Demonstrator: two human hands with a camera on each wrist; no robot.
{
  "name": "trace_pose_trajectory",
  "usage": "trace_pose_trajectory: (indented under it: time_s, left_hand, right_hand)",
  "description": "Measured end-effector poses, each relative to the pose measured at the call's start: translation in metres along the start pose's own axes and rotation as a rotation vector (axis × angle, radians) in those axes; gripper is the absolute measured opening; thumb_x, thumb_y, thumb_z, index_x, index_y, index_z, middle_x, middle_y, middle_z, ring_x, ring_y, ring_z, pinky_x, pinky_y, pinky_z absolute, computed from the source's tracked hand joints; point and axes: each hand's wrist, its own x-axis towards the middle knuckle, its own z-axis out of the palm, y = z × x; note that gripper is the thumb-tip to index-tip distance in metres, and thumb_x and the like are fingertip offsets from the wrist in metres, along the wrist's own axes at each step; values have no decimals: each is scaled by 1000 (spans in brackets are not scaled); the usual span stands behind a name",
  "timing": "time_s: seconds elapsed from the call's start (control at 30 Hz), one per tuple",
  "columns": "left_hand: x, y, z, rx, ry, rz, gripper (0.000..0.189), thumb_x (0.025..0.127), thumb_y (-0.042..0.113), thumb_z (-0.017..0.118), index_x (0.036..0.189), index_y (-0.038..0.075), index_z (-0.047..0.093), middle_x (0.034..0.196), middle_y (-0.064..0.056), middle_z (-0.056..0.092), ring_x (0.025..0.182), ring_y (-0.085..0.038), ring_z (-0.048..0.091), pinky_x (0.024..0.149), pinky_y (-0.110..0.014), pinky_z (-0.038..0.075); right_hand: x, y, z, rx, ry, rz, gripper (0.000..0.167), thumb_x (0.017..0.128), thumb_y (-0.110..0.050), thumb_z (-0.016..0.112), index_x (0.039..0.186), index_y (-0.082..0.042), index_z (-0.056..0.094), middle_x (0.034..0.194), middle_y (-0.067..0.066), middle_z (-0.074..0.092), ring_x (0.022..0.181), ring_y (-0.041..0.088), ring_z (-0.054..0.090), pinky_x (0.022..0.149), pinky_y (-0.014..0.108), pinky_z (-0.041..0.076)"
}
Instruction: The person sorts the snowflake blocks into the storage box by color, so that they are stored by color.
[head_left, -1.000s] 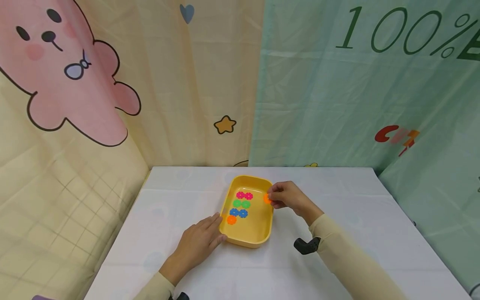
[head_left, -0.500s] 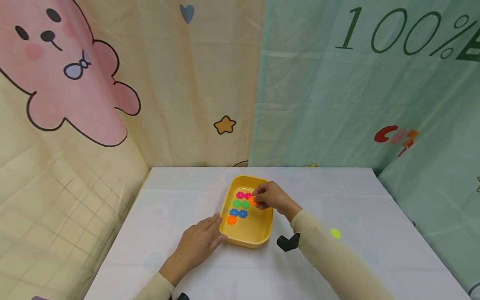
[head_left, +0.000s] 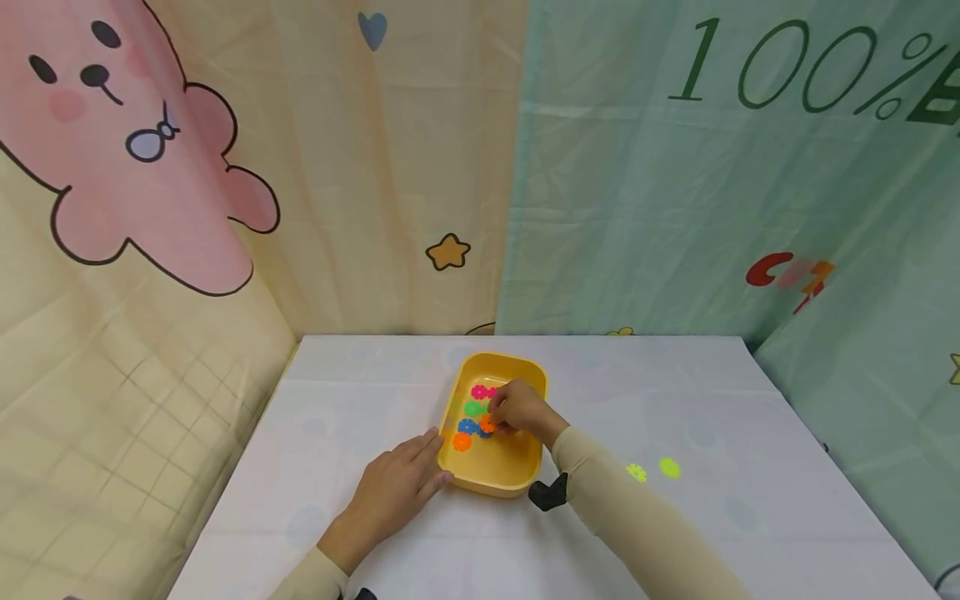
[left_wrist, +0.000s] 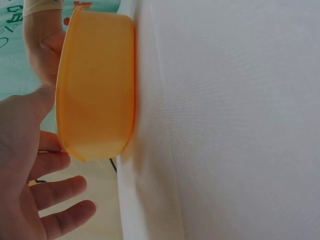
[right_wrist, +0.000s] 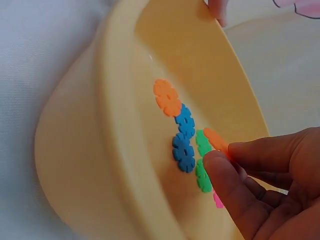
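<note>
A yellow plastic tray [head_left: 517, 471] stands on the white table. My right hand [head_left: 522, 411] reaches inside it and pinches an orange flower-shaped disc [right_wrist: 216, 141] between thumb and index finger, above the tray floor. Another orange disc [right_wrist: 167, 97] lies at the near left, beside two blue discs [right_wrist: 183, 152]. Farther in are two green discs [right_wrist: 203, 176], partly covered by the right fingers in the head view, and pink discs [head_left: 478, 392]. My left hand [head_left: 397, 483] touches the tray's left rim with thumb and fingers extended, as the left wrist view [left_wrist: 25, 155] also shows.
Two yellow-green discs [head_left: 670, 467] lie on the white tabletop [head_left: 750, 417] to the right, close to the right sleeve [head_left: 630, 517]. Printed curtains [head_left: 637, 208] hang behind and at both sides of the table.
My right hand has carried the orange disc from the tray's right rim leftward and nearer, over the blue discs. The yellow-green discs have come into view beside the sleeve. The left hand stays put.
</note>
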Motion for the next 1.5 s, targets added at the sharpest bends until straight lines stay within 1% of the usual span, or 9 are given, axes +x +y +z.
trace_pose_trajectory:
  time_s: [0.3,0.47,0.63,0.77,0.93,1.03,1.17,1.3,1.5]
  left_hand:
    - [-1,0,0,-5,-8,-12,64,95,54,65,141,9,62,146,-5,59,126,-25,62,90,-47,57]
    - [-1,0,0,2,-4,-5,63,96,53,65,141,9,62,146,-4,59,127,-25,62,90,-46,57]
    - [-1,0,1,7,4,4,62,96,51,66,140,8,62,146,-5,60,126,-25,62,90,-47,57]
    - [-1,-1,1,12,12,14,61,96,50,67,140,8,62,145,-6,60,125,-25,63,88,-46,58]
    - [-2,-1,1,-4,1,2,63,95,51,66,141,8,62,146,-6,59,127,-25,62,88,-46,57]
    - [-2,-1,0,-20,-3,-8,63,95,52,66,141,8,61,147,-5,59,127,-26,62,90,-48,57]
    - [-2,0,-1,-20,2,-7,63,95,50,68,141,8,61,147,-6,59,126,-27,62,90,-48,57]
    - [-2,-1,0,3,18,5,62,95,49,68,141,8,62,146,-6,60,126,-26,62,88,-46,57]
    - [-2,-1,-1,1,17,10,63,95,51,67,143,10,60,147,-5,59,127,-26,62,89,-47,57]
  right_hand:
    - [-2,4,17,-136,-60,-23,7,86,5,70,85,-2,71,76,7,66,60,18,62,59,25,57]
    - [-4,3,23,-206,-54,-26,6,84,3,71,83,-2,70,71,5,64,59,18,61,58,26,56]
    - [-6,2,25,-270,-29,-45,13,87,0,71,76,-6,67,69,5,62,57,18,60,54,24,53]
    - [-7,2,26,-287,-27,-39,14,90,-2,71,77,-6,66,69,5,60,55,16,57,51,21,49]
    - [-6,3,27,-330,-33,-34,17,90,-3,72,74,-7,66,65,3,60,51,15,55,49,21,47]
    - [-6,3,25,-365,-22,-58,16,90,-4,70,75,-8,67,64,2,59,54,15,54,51,22,47]
    - [-9,0,19,-318,-1,-66,14,91,-5,70,77,-8,69,69,4,62,60,18,58,55,24,52]
    - [-16,-4,9,-203,12,-57,12,90,-5,75,79,-6,68,76,6,63,64,23,65,61,28,59]
    - [-32,-5,-7,-113,30,-95,9,91,-9,75,89,-6,67,80,10,66,60,21,65,58,26,58]
